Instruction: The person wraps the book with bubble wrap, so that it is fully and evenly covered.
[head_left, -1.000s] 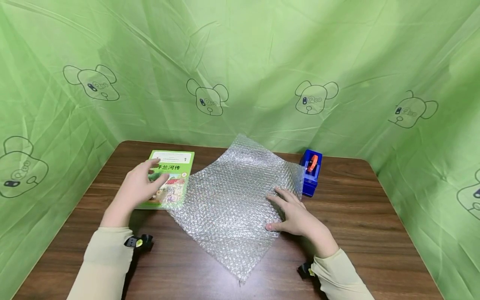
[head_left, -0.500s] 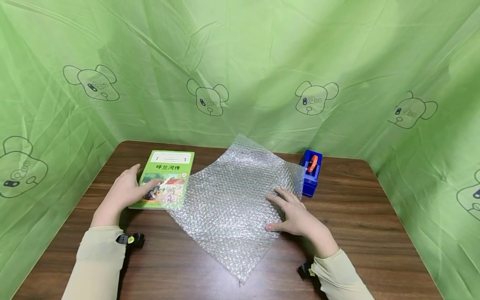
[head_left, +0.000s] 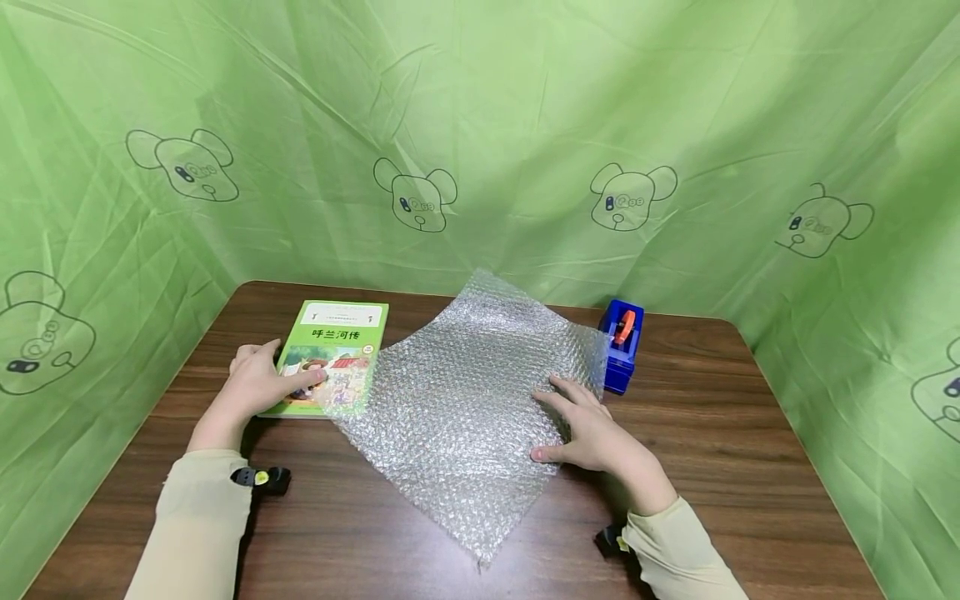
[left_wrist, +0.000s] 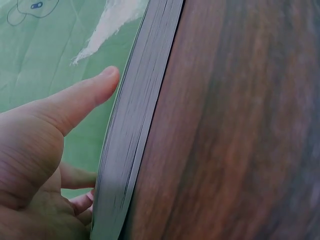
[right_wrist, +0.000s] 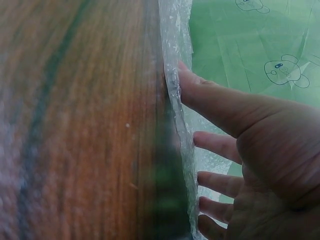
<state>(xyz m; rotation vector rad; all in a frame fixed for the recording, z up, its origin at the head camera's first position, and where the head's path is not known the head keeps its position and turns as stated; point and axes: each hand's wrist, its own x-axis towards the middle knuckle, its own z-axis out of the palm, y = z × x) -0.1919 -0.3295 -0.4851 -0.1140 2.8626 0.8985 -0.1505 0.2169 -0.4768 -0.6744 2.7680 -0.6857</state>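
Observation:
A green-covered book (head_left: 348, 337) lies on the left of the table. My left hand (head_left: 258, 383) grips its left side, thumb across the picture on the cover and fingers down along the edge. In the left wrist view, the thumb (left_wrist: 95, 90) shows over the cover beside the thick page edges. A sheet of bubble wrap (head_left: 465, 392) is spread out cornerwise, its left corner overlapping the book. On its right part rests my right hand (head_left: 588, 429), fingers spread; the right wrist view shows those fingertips against the film (right_wrist: 182, 145).
A blue tape dispenser (head_left: 621, 354) with an orange ring stands behind the sheet's right corner. Dark wood table (head_left: 705, 467) shows around these things. Green fabric (head_left: 525, 100) printed with bear heads hangs along the back and both sides.
My left hand has moved from above the book out to its left side, and its fingers have come down to the edge. My right hand stays still on the bubble wrap.

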